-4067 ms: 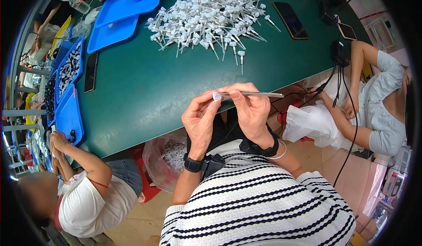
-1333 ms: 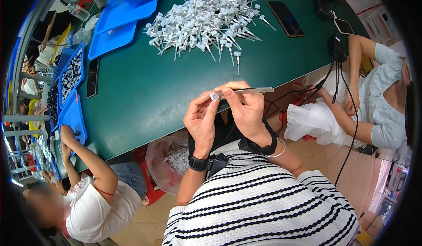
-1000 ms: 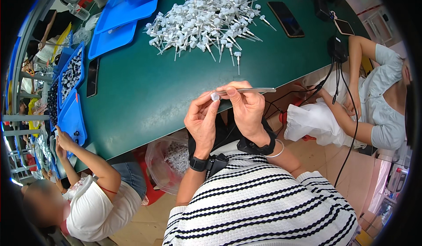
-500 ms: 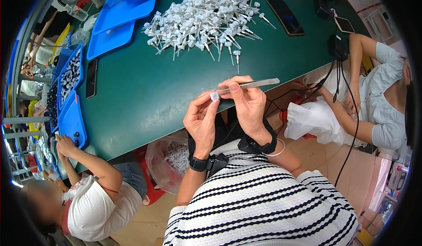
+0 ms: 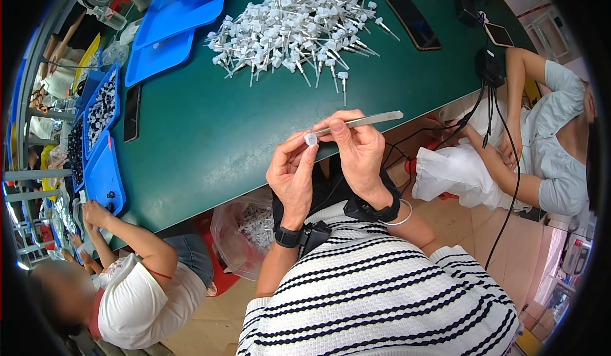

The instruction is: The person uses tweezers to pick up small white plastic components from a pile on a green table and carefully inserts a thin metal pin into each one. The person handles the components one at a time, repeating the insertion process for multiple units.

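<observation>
My left hand pinches a small round whitish plastic part between thumb and fingertips, its round face turned up. My right hand is closed around metal tweezers, whose broad end sticks out to the right. The tweezers' tips reach the round part; whether they grip it is hidden by my fingers. Both hands are held above the near edge of the green table. Beyond them lies a big heap of white pump heads with thin tubes, and a single pump head lies just in front of the heap.
Blue trays stand at the far left; another blue tray holds small dark parts. Phones lie on the table. A clear bag of white parts hangs below the edge. Co-workers sit left and right; black cables hang at right.
My hands have hardly moved; the tweezers' broad end has shifted very slightly. The co-worker at left has moved their hands a little.
</observation>
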`<state>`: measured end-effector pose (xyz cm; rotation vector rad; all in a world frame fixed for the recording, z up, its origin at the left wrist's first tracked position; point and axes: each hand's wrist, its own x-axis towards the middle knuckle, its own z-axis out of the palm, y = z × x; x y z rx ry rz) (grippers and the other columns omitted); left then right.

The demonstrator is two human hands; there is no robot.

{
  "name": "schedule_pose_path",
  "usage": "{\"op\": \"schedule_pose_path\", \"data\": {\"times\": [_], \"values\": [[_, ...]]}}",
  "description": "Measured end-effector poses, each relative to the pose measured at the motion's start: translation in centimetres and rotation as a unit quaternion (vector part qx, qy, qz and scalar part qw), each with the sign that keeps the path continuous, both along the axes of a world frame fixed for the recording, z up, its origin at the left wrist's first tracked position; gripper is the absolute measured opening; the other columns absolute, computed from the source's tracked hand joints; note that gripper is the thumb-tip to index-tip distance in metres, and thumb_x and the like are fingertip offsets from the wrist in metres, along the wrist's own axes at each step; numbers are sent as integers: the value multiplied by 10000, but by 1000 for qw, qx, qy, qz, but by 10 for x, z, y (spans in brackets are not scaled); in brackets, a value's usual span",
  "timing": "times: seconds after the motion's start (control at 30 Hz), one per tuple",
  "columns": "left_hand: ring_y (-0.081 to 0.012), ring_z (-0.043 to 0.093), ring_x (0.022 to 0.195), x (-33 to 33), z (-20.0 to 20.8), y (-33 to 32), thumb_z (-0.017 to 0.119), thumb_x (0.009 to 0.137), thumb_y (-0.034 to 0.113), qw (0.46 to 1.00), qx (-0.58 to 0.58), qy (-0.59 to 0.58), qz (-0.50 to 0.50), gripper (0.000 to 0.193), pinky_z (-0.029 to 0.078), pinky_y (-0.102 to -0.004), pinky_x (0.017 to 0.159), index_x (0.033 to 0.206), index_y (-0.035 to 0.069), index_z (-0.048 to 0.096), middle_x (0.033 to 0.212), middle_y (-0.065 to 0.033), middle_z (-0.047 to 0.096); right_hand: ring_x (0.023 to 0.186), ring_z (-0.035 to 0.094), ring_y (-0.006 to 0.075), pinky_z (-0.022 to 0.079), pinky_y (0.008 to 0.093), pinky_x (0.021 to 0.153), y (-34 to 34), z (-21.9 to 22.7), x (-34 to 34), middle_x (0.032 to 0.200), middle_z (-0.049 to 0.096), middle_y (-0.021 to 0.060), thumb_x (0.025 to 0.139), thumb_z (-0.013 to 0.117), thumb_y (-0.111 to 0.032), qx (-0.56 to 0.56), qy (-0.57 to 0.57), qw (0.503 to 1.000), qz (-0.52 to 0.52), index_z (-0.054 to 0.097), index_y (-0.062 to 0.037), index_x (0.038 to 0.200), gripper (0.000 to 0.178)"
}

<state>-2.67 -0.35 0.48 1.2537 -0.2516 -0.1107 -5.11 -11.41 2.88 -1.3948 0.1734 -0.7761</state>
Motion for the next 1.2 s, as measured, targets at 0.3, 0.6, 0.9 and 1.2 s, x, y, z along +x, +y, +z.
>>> {"op": "schedule_pose_path", "data": {"times": [0.3,0.6,0.9,1.2], "values": [[-172,633,1025,0,1,1,665,863,-47,1000,6,-4,1,244,521,-295,924,1101,-37,607,1119,-136,647,741,664,121,566,251,666,1,1,0,826,685,82,963,580,-129,-2,-5,1000,-3,608,33,964,164],[-191,653,990,1,-1,2,640,879,-50,1000,-9,17,-21,226,536,-292,901,1100,-56,591,1120,-156,639,712,671,132,554,252,637,-1,1,-1,821,695,86,966,575,-122,-38,3,999,-13,604,29,949,154],[-181,674,901,1,5,2,648,892,-2,999,-14,38,-29,214,560,-278,804,1090,-51,582,1031,-136,666,661,647,114,509,247,583,-4,1,-3,776,696,76,968,580,-139,-74,16,997,-29,611,12,922,161],[-188,674,919,3,2,5,648,885,-21,997,-29,53,-44,219,560,-274,814,1090,-53,577,1064,-144,652,617,630,124,473,254,540,-5,-1,-2,762,692,78,957,596,-134,-106,19,994,-32,628,5,899,154]]}}
